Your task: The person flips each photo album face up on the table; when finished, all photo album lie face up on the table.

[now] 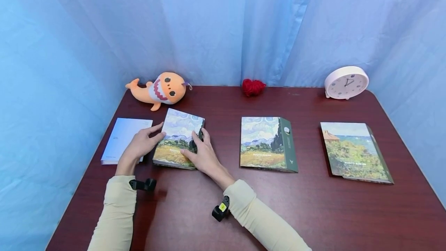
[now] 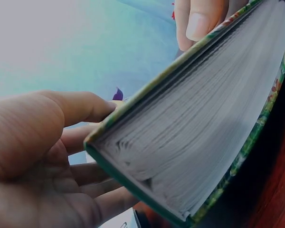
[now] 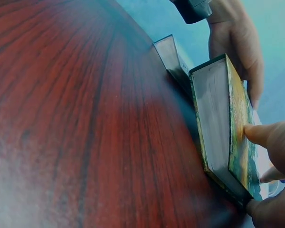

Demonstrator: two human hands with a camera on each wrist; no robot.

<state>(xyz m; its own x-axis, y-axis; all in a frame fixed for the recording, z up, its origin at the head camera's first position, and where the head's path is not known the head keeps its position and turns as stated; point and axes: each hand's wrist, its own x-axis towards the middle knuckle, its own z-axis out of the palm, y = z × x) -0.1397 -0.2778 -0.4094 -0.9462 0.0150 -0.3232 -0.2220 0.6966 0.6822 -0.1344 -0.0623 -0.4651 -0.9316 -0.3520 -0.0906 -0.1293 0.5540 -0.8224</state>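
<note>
A thick photo album (image 1: 177, 134) with a painted landscape cover lies near the left of the table, slightly turned. At its left edge, the left hand (image 1: 141, 142) has its fingers loosely extended. Its thumb (image 2: 85, 107) touches the cover's corner along the green spine (image 2: 133, 183). The right hand (image 1: 207, 156) grips the album's right side, its thumb laid over the cover and other fingers at the edge. White page edges (image 3: 213, 111) face the right wrist view. Beside the left hand is a pale blue book (image 1: 116, 136), partly covered by that wrist.
Two more photo albums, one with a green flap (image 1: 263, 142) and one with a seaside cover (image 1: 355, 152), lie to the right. Along the back are an orange plush shark (image 1: 162, 88), red yarn (image 1: 253, 87) and a white clock (image 1: 346, 83). Blue curtains (image 1: 209, 26) surround the table.
</note>
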